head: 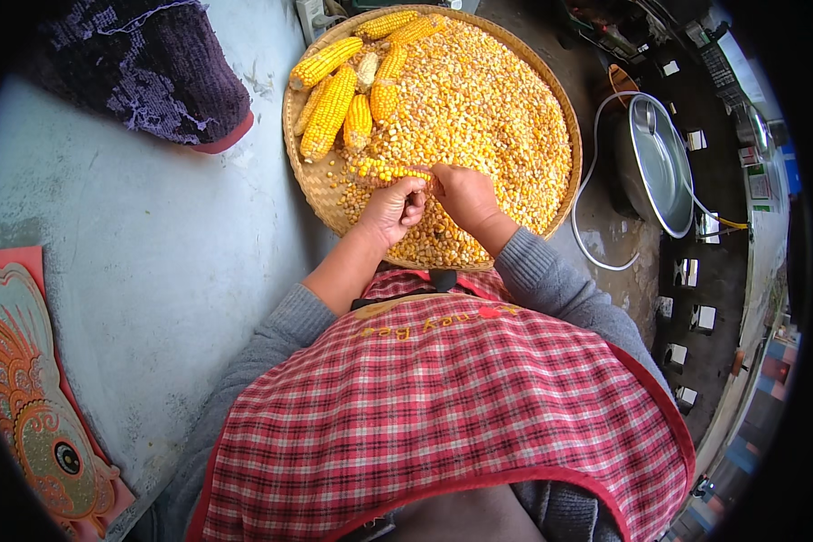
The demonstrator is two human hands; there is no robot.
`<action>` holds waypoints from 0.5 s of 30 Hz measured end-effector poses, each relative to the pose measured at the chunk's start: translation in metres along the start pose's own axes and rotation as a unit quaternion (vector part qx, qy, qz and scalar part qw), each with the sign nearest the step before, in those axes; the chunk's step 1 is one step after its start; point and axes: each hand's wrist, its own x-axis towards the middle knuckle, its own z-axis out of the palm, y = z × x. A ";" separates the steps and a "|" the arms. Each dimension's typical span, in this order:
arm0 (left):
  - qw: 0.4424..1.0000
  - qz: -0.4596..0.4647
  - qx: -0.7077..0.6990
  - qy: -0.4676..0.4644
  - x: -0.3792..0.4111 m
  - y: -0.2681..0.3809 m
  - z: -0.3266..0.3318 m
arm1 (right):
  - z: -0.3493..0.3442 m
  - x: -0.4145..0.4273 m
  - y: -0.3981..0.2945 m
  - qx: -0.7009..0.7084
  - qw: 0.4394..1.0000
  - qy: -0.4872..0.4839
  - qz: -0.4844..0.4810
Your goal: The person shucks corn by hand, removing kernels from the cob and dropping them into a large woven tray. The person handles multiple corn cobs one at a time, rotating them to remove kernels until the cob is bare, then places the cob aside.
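Note:
Across the round woven bamboo tray [306,181] lies a thick layer of loose corn kernels [484,112]. Over its near part, my left hand [394,211] holds a partly shelled corn cob [386,171], fingers curled around its lower side. Yellow kernels remain along the cob's upper side, and bare reddish cob shows below them. My right hand [466,195] is at the cob's right end, its fingertips against it; whether they grip it is partly hidden. Several full ears of corn [328,112] sit at the tray's upper left, around a pale cob piece [366,72].
A dark knitted cloth item [156,74] hangs at the upper left against the pale wall [156,237]. A fish decoration [47,433] is at the lower left. Right of the tray are a metal basin [660,166] and a pale hose [586,234].

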 end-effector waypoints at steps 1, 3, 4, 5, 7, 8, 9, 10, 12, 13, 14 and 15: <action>1.000 0.003 0.002 0.001 -0.001 0.000 0.001 | 0.001 0.000 0.000 -0.002 1.000 0.006 -0.002; 1.000 -0.001 0.001 0.007 0.001 0.000 -0.001 | 0.000 -0.001 -0.001 -0.005 1.000 -0.002 -0.002; 1.000 -0.003 0.001 0.010 0.003 -0.001 -0.002 | 0.000 -0.001 -0.001 -0.006 1.000 -0.006 -0.002; 1.000 -0.006 0.009 0.007 0.004 -0.002 -0.004 | 0.000 -0.001 -0.002 -0.007 1.000 -0.011 0.001; 1.000 -0.010 0.025 0.001 0.004 -0.002 -0.007 | 0.000 -0.001 -0.002 -0.009 1.000 -0.020 0.005; 1.000 -0.010 0.020 0.009 0.004 -0.003 -0.008 | 0.000 -0.001 -0.002 -0.012 1.000 -0.027 0.007; 1.000 -0.010 0.015 0.017 0.003 -0.003 -0.006 | -0.002 0.000 -0.002 -0.015 0.999 -0.033 0.008; 1.000 -0.009 0.010 0.025 0.001 -0.003 -0.003 | -0.002 0.000 -0.001 -0.017 0.999 -0.039 0.009; 1.000 -0.019 -0.001 0.015 -0.006 0.001 0.006 | 0.001 0.000 0.002 -0.016 0.999 -0.027 0.008; 1.000 -0.024 -0.006 0.009 -0.008 0.002 0.010 | 0.001 0.000 0.002 -0.015 1.000 -0.021 0.008; 0.999 -0.026 -0.005 0.018 -0.009 0.002 0.011 | 0.001 0.000 0.001 -0.021 1.000 -0.022 0.007; 0.999 -0.028 -0.005 0.026 -0.008 0.000 0.012 | 0.000 -0.001 -0.001 -0.027 0.999 -0.023 0.005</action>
